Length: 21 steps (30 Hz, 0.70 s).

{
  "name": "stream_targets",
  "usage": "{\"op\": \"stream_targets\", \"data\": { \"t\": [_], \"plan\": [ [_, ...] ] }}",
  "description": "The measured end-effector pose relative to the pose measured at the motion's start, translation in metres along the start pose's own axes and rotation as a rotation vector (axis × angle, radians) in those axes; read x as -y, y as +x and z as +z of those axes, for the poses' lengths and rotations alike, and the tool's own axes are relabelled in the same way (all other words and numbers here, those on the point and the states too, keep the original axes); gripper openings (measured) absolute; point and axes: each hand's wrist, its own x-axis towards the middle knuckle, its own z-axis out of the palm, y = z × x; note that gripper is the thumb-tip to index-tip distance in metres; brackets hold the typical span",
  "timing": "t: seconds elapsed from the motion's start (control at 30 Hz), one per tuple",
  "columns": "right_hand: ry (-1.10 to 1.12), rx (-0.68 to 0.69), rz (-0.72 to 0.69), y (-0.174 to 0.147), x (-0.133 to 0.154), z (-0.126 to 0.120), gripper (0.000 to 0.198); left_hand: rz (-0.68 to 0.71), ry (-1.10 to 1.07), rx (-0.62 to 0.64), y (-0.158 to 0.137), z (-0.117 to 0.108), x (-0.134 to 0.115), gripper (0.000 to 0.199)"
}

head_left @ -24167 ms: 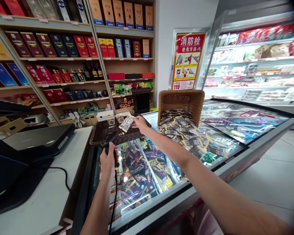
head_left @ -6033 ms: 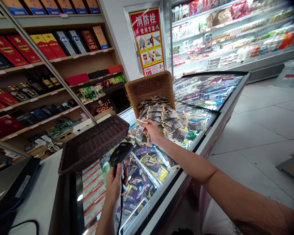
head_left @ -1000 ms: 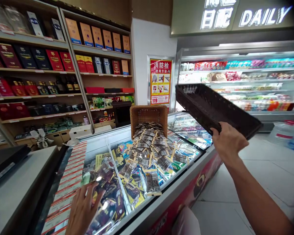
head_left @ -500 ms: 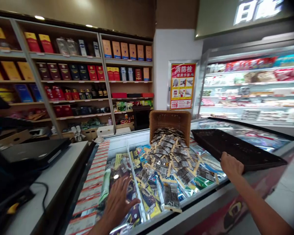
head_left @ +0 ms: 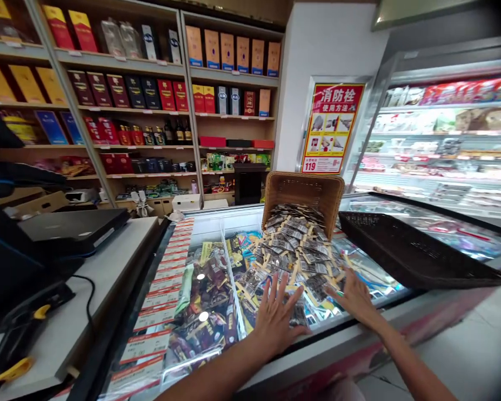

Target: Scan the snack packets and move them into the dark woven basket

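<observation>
A heap of small dark packets with cream-coloured edges (head_left: pixel 292 239) spills from a tipped wicker basket (head_left: pixel 336 192) onto the glass top of a chest freezer (head_left: pixel 209 262). My left hand (head_left: pixel 275 314) is spread over the near side of the heap, above a packet it partly covers. To its right, my right hand (head_left: pixel 354 295) reaches toward the heap's right edge, fingers apart, close to a few packets. Neither hand visibly grips anything. A dark woven tray (head_left: pixel 404 245) lies on the freezer right of my right hand.
At left is a counter (head_left: pixel 121 267) with a flat black device (head_left: pixel 73 228) and a barcode scanner (head_left: pixel 20 334). Price labels (head_left: pixel 162 295) line the freezer's left side. Shelves of boxes (head_left: pixel 142 92) stand behind, and a lit refrigerated display (head_left: pixel 446 139) is at back right.
My right hand has let go of the dark tray and moved left to the packets. My left hand has moved right, from the freezer's left part to the heap. The view has shifted downward.
</observation>
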Motion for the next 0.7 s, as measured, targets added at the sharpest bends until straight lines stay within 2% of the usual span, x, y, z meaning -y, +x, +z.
{"op": "stream_targets", "data": {
  "t": [0.13, 0.23, 0.33, 0.4, 0.47, 0.57, 0.63, 0.7],
  "plan": [
    [-0.098, 0.023, 0.072, -0.003, 0.035, 0.004, 0.120, -0.039, 0.070, -0.076, 0.023, 0.013, 0.005, 0.105],
    [-0.053, 0.017, 0.124, 0.001, 0.053, 0.010, 0.121, -0.053, 0.093, -0.135, 0.034, 0.016, 0.007, 0.097],
    [0.050, -0.082, 0.130, 0.006, 0.055, 0.011, 0.115, -0.008, 0.065, -0.192, 0.041, 0.008, 0.009, 0.090],
    [0.124, -0.176, 0.119, 0.013, 0.052, 0.006, 0.108, -0.028, 0.020, -0.240, 0.048, -0.004, 0.017, 0.085],
    [0.207, -0.253, 0.101, 0.025, 0.048, -0.003, 0.103, -0.138, -0.045, -0.295, 0.061, -0.022, 0.033, 0.079],
    [0.385, -0.286, 0.116, 0.056, 0.046, -0.017, 0.099, -0.338, -0.189, -0.364, 0.089, -0.048, 0.074, 0.072],
    [0.524, -0.256, 0.198, 0.083, 0.046, -0.021, 0.099, -0.491, -0.321, -0.395, 0.109, -0.058, 0.107, 0.070],
    [0.603, -0.204, 0.299, 0.111, 0.046, -0.019, 0.102, -0.669, -0.483, -0.402, 0.126, -0.060, 0.139, 0.074]
  ]
}}
